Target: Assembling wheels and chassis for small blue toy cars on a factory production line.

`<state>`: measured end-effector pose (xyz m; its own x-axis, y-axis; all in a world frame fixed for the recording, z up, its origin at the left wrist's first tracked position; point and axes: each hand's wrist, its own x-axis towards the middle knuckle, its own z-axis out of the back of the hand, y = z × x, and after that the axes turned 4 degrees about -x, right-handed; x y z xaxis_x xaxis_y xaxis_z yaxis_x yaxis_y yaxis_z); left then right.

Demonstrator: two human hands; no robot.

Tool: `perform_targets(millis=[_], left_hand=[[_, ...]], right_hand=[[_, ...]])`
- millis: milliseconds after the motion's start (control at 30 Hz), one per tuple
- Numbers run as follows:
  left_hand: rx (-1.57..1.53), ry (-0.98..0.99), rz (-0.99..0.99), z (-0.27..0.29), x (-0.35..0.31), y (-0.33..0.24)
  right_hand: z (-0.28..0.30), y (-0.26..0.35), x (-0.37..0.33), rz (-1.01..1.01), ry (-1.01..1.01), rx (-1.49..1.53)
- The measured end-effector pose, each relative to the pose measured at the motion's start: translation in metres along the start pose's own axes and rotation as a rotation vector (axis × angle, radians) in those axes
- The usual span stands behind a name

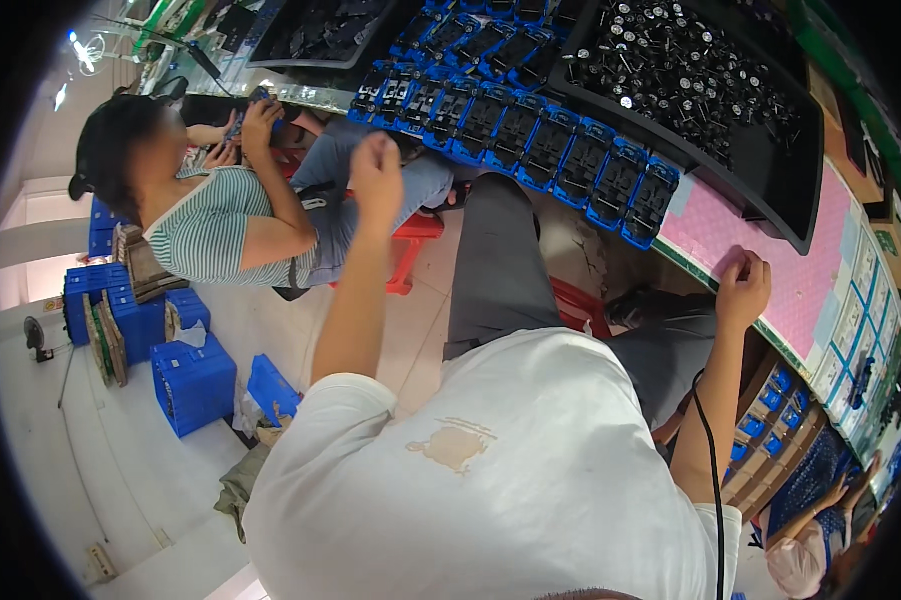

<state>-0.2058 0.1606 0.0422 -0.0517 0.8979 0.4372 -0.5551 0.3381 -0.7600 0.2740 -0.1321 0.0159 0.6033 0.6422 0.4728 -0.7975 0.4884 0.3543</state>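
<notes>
Overhead, the left hand (376,168) hangs curled shut, just short of the row of blue trays (530,140), whose long axis runs diagonally along the bench edge. Meanwhile the right hand (742,290), fingers curled, rests on the pink mat (790,270); I cannot tell whether it grips anything.

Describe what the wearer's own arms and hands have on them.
Both forearms are bare below short white sleeves. The left hand and right hand wear no gloves. A thin black cable runs alongside the right arm.

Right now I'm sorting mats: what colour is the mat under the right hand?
Pink, with a fine grid: the mat under the right hand, seen in the head view.
</notes>
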Motion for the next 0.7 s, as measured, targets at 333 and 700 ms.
perform_targets(millis=[333,700], left_hand=[[0.283,0.511,0.057,-0.052,-0.177,0.028],[0.475,0.639,0.159,-0.068,-0.164,-0.001]], right_hand=[[0.014,-0.017,-0.009,0.121,0.051,0.156],[0.075,-0.178,0.006,-0.120,-0.116,0.185]])
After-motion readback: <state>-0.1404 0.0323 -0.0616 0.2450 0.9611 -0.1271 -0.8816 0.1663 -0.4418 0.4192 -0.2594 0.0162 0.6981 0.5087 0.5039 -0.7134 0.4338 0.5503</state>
